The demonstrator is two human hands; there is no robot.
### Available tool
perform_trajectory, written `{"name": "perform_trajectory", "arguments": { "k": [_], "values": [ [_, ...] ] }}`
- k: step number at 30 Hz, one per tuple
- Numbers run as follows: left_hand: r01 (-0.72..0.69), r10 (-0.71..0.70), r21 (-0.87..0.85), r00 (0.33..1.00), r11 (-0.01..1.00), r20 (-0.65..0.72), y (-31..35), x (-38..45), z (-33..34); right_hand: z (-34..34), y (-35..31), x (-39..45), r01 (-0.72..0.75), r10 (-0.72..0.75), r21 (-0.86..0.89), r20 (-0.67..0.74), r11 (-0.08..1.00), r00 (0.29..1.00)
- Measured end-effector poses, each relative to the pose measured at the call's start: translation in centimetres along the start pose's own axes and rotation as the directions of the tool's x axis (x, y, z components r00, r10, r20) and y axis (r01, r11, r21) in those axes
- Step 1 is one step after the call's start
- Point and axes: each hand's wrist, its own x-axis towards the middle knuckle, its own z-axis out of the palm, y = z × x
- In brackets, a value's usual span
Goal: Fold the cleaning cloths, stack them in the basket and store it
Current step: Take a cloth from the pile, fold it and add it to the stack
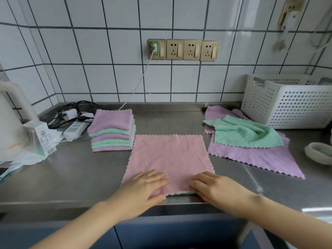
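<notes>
Head view: pink cloth point(168, 157) flat on steel counter point(71, 169), near edge. Left hand point(143, 187) & right hand point(215, 189) press on it, fingers straight, nothing gripped. Folded stack point(112, 131) at left; basket point(287, 101) cut off by right edge, inside hidden.

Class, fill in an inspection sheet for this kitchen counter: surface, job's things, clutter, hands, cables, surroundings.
Surface: steel counter.
Job's things: pink cloth spread flat at the front edge; folded stack to its left; unfolded cloths to its right; white basket behind them.
Clutter: kettle, small carton, white dish.
Hands: left hand and right hand press flat on the pink cloth's near edge.
Cables: power strip with black leads; white cable to wall socket.
Surroundings: tiled wall, sockets.
</notes>
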Motion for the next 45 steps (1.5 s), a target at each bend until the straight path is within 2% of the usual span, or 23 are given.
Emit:
{"name": "perform_trajectory", "arguments": {
  "k": [2,4,6,8,10,13,15,17,20,23,25,28,29,31,32,35,37,40,42,45],
  "values": [
    [-0.005,0.005,0.001,0.999,1.000,-0.037,0.0,-0.4,-0.3,0.0,0.4,-0.4,-0.020,0.019,0.006,0.084,1.000,0.996],
    [-0.025,0.025,-0.001,0.994,1.000,-0.107,-0.2,-0.8,-0.3,-0.3,0.6,-0.9,-0.070,0.063,0.060,0.115,0.996,0.991],
    [-0.020,0.019,-0.008,0.992,1.000,-0.121,-1.0,-1.3,-0.1,-0.8,0.7,-1.4,-0.114,0.095,0.128,0.149,0.985,0.984],
    [-0.051,0.058,0.045,0.982,0.998,-0.177,-2.0,-1.8,0.0,-1.3,0.9,-1.8,-0.143,0.109,0.150,0.213,0.978,0.971],
    [-0.057,0.064,0.051,0.987,0.997,-0.150,-2.3,-2.3,-0.5,-1.3,1.1,-2.1,-0.152,0.112,0.163,0.233,0.975,0.966],
    [0.024,-0.033,-0.074,0.992,0.997,-0.120,-1.8,-2.4,-0.9,-1.0,1.5,-2.0,-0.171,0.148,0.252,0.108,0.953,0.983],
    [0.030,-0.030,-0.005,0.982,1.000,-0.186,-0.5,-2.2,-0.9,-1.2,1.6,-1.5,-0.248,0.258,0.339,0.017,0.907,0.966],
    [0.023,0.005,0.101,0.963,0.995,-0.268,0.7,-1.8,-0.8,-1.7,2.1,-1.1,-0.342,0.391,0.402,-0.043,0.849,0.919],
    [0.089,-0.065,0.065,0.950,0.994,-0.307,0.4,-1.4,-0.8,-2.3,2.9,-1.6,-0.362,0.416,0.401,-0.054,0.842,0.908],
    [0.079,-0.080,-0.014,0.964,0.997,-0.252,-2.1,-2.1,-0.4,-2.8,3.4,-3.4,-0.304,0.307,0.347,0.047,0.887,0.951],
    [0.063,-0.087,-0.121,0.975,0.991,-0.203,-3.6,-3.3,-0.6,-3.7,3.4,-4.9,-0.310,0.290,0.366,0.111,0.877,0.951],
    [0.113,-0.142,-0.351,0.988,0.930,-0.057,-3.7,-5.3,-2.9,-5.8,2.8,-6.1,-0.337,0.328,0.452,0.100,0.826,0.939],
    [0.126,-0.148,-0.422,0.989,0.898,-0.018,-3.4,-5.8,-3.9,-6.7,2.6,-6.3,-0.349,0.366,0.530,0.076,0.773,0.927],
    [0.119,-0.159,-0.600,0.987,0.791,-0.014,-2.9,-6.1,-5.8,-7.8,2.9,-5.9,-0.358,0.446,0.740,0.088,0.569,0.891],
    [0.104,-0.193,-0.686,0.980,0.721,-0.054,-2.8,-5.8,-6.5,-8.1,3.2,-5.4,-0.361,0.489,0.797,0.095,0.484,0.867],
    [0.122,-0.418,-0.846,0.900,0.518,-0.126,-3.2,-2.9,-7.1,-7.1,4.7,-2.7,-0.387,0.636,0.874,0.123,0.295,0.762],
    [0.189,-0.541,-0.860,0.833,0.473,-0.114,-4.6,-0.2,-6.2,-5.4,5.8,-0.3,-0.439,0.721,0.888,0.213,0.139,0.659],
    [0.312,-0.650,-0.811,0.752,0.496,-0.108,-6.7,2.8,-4.1,-2.1,7.4,2.5,-0.539,0.797,0.842,0.305,0.030,0.521],
    [0.370,-0.669,-0.718,0.722,0.589,-0.177,-7.2,4.1,-2.9,-0.1,8.2,3.5,-0.594,0.833,0.803,0.303,0.038,0.463],
    [0.390,-0.621,-0.567,0.726,0.726,-0.295,-7.0,4.7,-2.0,0.8,8.7,3.9,-0.645,0.874,0.759,0.252,0.087,0.415]
  ]
}}
